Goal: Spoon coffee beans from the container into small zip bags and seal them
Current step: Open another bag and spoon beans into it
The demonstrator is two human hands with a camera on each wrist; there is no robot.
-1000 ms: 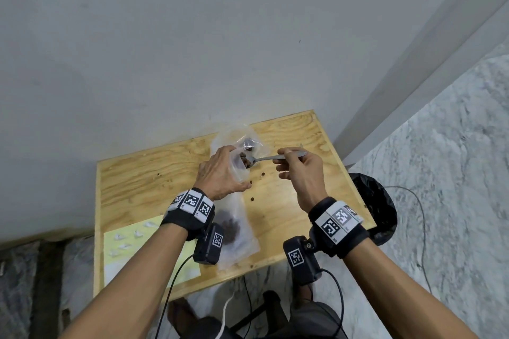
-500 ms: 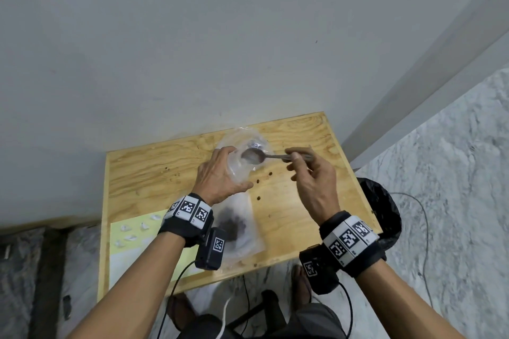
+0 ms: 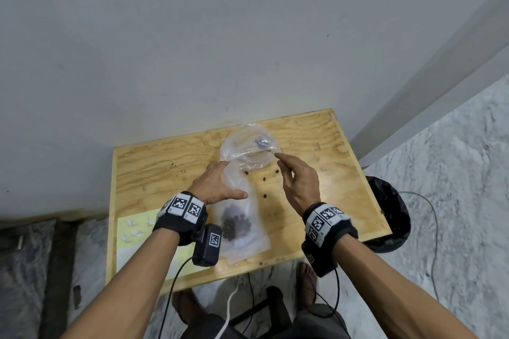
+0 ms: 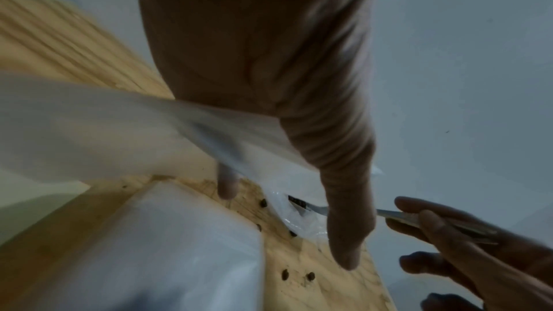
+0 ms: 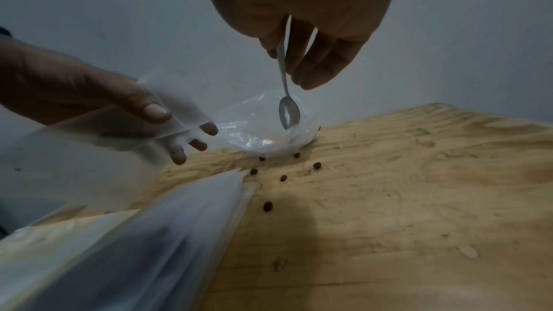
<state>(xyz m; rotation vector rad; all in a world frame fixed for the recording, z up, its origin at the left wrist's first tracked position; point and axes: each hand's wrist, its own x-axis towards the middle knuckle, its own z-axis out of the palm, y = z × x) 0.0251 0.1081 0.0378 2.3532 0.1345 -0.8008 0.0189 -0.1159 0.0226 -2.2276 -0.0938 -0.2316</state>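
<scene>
Nearest, a zip bag (image 3: 239,224) holding coffee beans (image 3: 236,222) hangs over the plywood table (image 3: 341,173), its top pinched by the left hand (image 3: 217,186); the right hand (image 3: 298,183) grips a spoon (image 5: 287,108), dipped into the clear container (image 3: 249,150) beyond; loose beans (image 5: 267,206) lie between

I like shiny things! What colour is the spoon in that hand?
Silver-grey metal. The spoon shows best in the right wrist view.
</scene>
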